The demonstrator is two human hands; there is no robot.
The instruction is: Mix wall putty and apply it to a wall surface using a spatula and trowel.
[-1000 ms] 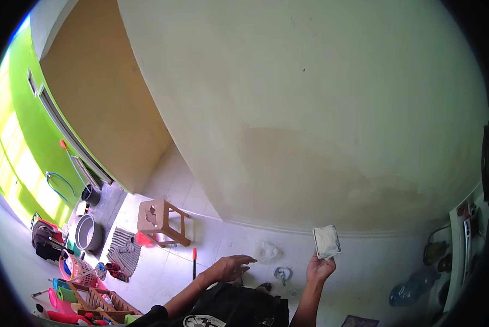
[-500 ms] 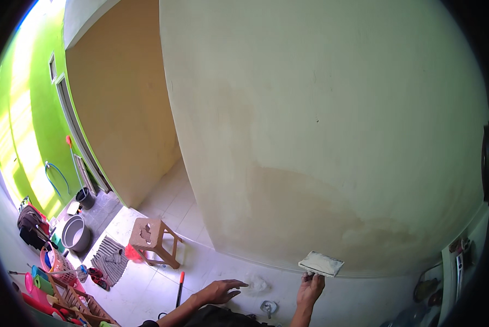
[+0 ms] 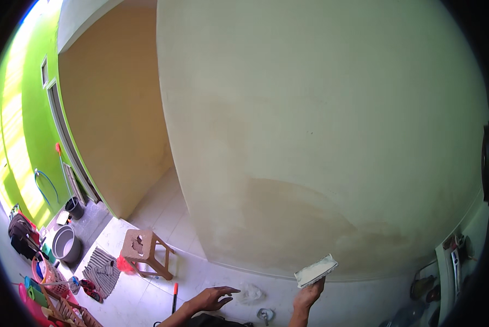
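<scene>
My right hand [image 3: 308, 294] is closed round the underside of a plastering trowel [image 3: 316, 271], a flat rectangular plate smeared with off-white paste. The trowel is raised and tilted in front of the lower part of a pale wall [image 3: 321, 136]; whether it touches the wall I cannot tell. Its handle is hidden behind the plate and my fingers. Empty, with fingers stretched forward, my left hand [image 3: 214, 298] hovers above the tiled floor. Beside it lies a crumpled clear plastic bag [image 3: 250, 293]. Large darker, damp-looking patches mark the wall low down.
A brown plastic stool [image 3: 141, 245] stands left, near a red bag [image 3: 125, 265] and a striped mat [image 3: 102, 271]. Farther left are a grey tub [image 3: 66, 243] and a pink basket [image 3: 53, 278]. A small round metal object [image 3: 265, 314] sits close by. Shelving [image 3: 446, 278] edges the right side.
The trowel has turned, its right end now higher, and shifted slightly left. My left hand has moved a little left and down in view. The whole view has shifted slightly.
</scene>
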